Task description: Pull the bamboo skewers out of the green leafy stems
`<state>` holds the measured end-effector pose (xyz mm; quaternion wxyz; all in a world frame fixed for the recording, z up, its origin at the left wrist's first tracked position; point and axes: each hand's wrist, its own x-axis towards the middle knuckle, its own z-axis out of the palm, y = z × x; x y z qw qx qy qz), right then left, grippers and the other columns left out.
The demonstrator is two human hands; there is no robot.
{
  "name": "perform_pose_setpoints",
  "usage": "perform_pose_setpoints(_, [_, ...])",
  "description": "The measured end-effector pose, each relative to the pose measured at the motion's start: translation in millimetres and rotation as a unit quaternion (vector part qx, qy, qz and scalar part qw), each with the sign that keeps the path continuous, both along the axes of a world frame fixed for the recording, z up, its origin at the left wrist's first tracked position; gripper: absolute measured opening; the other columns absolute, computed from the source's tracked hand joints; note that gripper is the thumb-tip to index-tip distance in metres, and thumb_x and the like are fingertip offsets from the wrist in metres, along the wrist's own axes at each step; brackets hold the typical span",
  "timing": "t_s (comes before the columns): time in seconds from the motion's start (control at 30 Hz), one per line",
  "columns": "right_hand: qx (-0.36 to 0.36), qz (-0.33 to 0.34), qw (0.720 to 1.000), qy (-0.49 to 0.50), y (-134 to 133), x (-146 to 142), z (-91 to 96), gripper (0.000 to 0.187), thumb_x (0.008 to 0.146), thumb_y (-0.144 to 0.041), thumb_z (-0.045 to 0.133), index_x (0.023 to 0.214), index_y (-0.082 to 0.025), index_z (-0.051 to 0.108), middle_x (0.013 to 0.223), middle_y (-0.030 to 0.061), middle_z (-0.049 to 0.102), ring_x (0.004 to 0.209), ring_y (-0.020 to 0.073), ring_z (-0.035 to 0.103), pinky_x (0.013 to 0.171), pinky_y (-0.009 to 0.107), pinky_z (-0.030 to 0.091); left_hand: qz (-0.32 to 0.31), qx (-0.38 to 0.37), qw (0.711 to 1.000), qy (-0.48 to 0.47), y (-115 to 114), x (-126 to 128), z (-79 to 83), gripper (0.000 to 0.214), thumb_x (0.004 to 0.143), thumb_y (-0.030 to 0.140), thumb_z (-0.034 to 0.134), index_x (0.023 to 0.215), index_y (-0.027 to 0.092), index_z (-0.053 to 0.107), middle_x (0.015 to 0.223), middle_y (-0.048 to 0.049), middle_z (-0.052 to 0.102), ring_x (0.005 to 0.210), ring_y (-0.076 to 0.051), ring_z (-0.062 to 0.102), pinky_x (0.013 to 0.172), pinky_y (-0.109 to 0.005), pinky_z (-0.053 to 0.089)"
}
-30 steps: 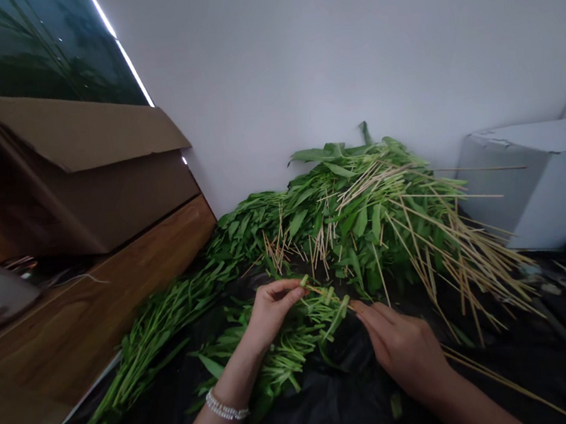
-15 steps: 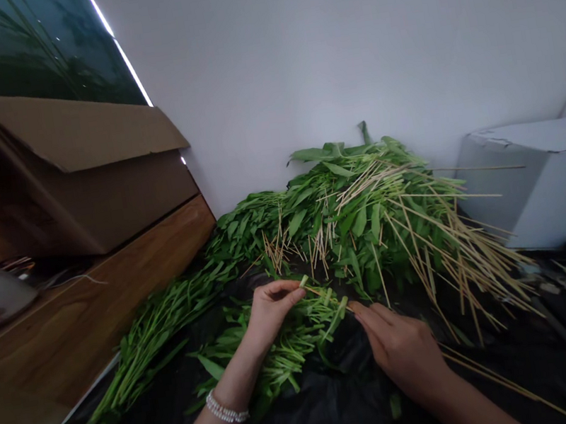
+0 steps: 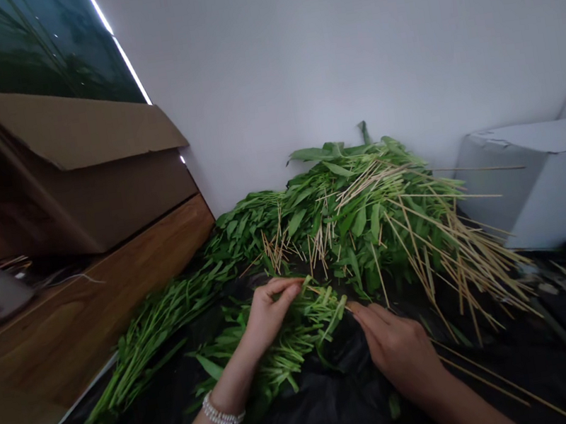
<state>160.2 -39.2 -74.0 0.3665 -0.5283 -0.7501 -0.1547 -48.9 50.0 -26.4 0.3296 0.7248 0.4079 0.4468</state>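
Note:
My left hand [image 3: 271, 310], with a beaded bracelet at the wrist, is closed in a pinch on a green stem [image 3: 308, 282] at the far end of a thin bamboo skewer. The other end of this skewer [image 3: 349, 307] is gripped between the thumb and fingers of my right hand [image 3: 394, 341]. Several cut green stems [image 3: 325, 309] sit side by side along the skewer between my hands. Their leaves [image 3: 284, 355] hang down toward my left forearm, over black plastic sheeting [image 3: 336, 411]. My fingers hide both skewer ends in part.
Behind my hands, a heap of leafy greens with skewers [image 3: 368, 205] leans against the white wall [image 3: 317, 56]. Loose leafy stems [image 3: 147, 341] lie left. A cardboard box [image 3: 95, 177] stands on a wooden ledge [image 3: 151, 261]; a white box [image 3: 551, 176] is right. Loose skewers [image 3: 496, 375] lie lower right.
The upper green stem has shifted slightly right and down, closer to the other stems on the skewer. My left fingertips have moved slightly with it; my right hand is almost still.

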Motion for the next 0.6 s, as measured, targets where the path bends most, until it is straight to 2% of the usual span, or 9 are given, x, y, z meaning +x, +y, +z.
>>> perform_pose_setpoints(0.1, [-0.001, 0.007, 1.000, 0.003, -0.4, 0.0, 0.1, 0.032, 0.093, -0.016, 0.035, 0.109, -0.017, 0.064, 0.076, 0.0030, 0.065, 0.065, 0.0111, 0.063, 0.059, 0.020, 0.044, -0.019, -0.042, 0.999, -0.001, 2.6, -3.9, 2.8, 0.027, 0.081, 0.038, 0.062, 0.093, 0.018, 0.076, 0.091, -0.0075, 0.074, 0.087, -0.022, 0.066, 0.081, -0.031, 0.049])
perform_pose_setpoints(0.23, [0.000, 0.024, 1.000, 0.011, -1.1, -0.8, 0.7, 0.032, 0.093, -0.015, 0.035, 0.109, -0.016, 0.063, 0.075, 0.0026, 0.064, 0.065, 0.0112, 0.063, 0.059, 0.020, 0.044, -0.029, -0.101, 0.993, -0.052, 5.2, -5.3, 1.1, 0.025, 0.068, 0.036, 0.075, 0.081, 0.016, 0.077, 0.082, -0.0070, 0.075, 0.077, -0.021, 0.067, 0.076, -0.031, 0.051])
perform_pose_setpoints(0.4, [-0.009, 0.047, 0.999, 0.012, -1.9, -2.4, 0.9, 0.032, 0.094, -0.015, 0.034, 0.109, -0.015, 0.062, 0.073, 0.0020, 0.062, 0.063, 0.0113, 0.062, 0.058, 0.021, 0.043, -0.068, -0.167, 0.977, -0.115, 4.0, -3.9, 1.8, 0.023, 0.059, 0.034, 0.082, 0.070, 0.014, 0.075, 0.072, -0.0056, 0.074, 0.066, -0.017, 0.066, 0.070, -0.028, 0.052])
perform_pose_setpoints(0.6, [-0.014, 0.056, 0.998, 0.016, -2.5, -2.8, -0.7, 0.031, 0.093, -0.015, 0.035, 0.110, -0.016, 0.061, 0.075, 0.0013, 0.062, 0.063, 0.0127, 0.062, 0.056, 0.024, 0.042, -0.092, -0.186, 0.972, -0.111, 3.3, -3.0, 3.0, 0.027, 0.058, 0.037, 0.083, 0.069, 0.014, 0.074, 0.070, -0.0062, 0.074, 0.065, -0.016, 0.066, 0.069, -0.028, 0.053])
